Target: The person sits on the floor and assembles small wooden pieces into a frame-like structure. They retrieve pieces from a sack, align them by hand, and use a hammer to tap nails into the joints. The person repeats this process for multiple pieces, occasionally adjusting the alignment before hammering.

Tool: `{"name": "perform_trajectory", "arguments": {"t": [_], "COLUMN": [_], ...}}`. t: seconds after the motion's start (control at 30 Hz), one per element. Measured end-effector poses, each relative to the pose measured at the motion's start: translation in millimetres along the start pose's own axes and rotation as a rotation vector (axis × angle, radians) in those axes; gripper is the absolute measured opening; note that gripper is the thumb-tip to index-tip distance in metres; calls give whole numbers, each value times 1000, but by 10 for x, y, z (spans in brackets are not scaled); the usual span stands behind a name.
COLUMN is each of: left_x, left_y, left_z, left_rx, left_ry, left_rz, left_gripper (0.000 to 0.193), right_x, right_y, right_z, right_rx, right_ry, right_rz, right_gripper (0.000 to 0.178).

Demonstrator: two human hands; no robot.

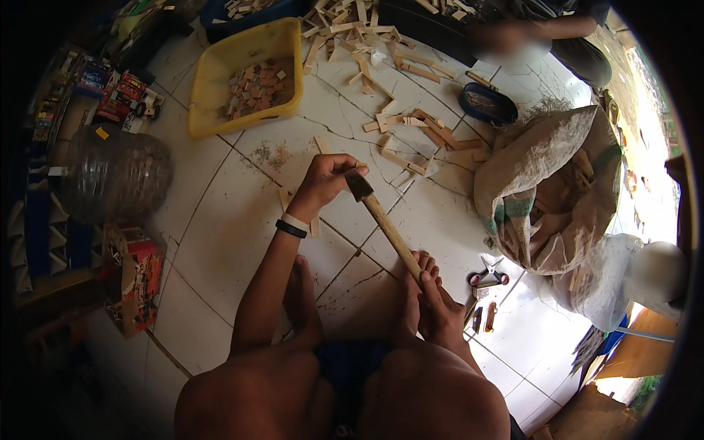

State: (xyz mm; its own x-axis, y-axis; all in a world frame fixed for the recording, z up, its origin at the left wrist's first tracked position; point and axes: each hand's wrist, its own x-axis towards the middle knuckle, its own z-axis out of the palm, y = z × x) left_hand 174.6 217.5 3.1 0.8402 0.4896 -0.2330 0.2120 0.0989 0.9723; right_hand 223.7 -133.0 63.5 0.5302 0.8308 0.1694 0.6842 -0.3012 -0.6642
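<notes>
My right hand is wrapped round the lower end of the wooden handle of a hammer, beside my right foot. Its dark metal head points up and away from me, close to the fingertips of my left hand. The left fingers are pinched together; whatever is between them is hidden or too small to make out. A dark band circles that wrist. Under and beside the left hand lie pale wood strips on the tiled floor, partly covered by the hand and forearm.
A yellow tub of small wood blocks stands ahead, with a heap of wooden pieces behind. To the right are a woven sack, a dark blue dish and scissors. A plastic jug stands left. Another person sits far right.
</notes>
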Motion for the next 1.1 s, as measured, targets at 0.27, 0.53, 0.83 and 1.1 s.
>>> {"name": "perform_trajectory", "arguments": {"t": [0.27, 0.53, 0.83, 1.1], "left_x": [25, 21, -12, -222], "left_y": [-45, -75, -72, -270], "left_z": [-4, 2, -35, -264], "left_rx": [11, -20, -46, -666], "left_ry": [17, 24, -2, 91], "left_rz": [-32, -58, -50, -218], "left_gripper": [29, 27, 27, 17], "right_x": [69, 66, -101, -228], "right_y": [52, -24, 152, 354], "right_z": [41, 20, 18, -267], "right_rx": [-26, -2, 159, 558], "right_ry": [-213, -27, -244, -654], "right_rz": [202, 57, 235, 719], "right_gripper": [66, 71, 70, 71]}}
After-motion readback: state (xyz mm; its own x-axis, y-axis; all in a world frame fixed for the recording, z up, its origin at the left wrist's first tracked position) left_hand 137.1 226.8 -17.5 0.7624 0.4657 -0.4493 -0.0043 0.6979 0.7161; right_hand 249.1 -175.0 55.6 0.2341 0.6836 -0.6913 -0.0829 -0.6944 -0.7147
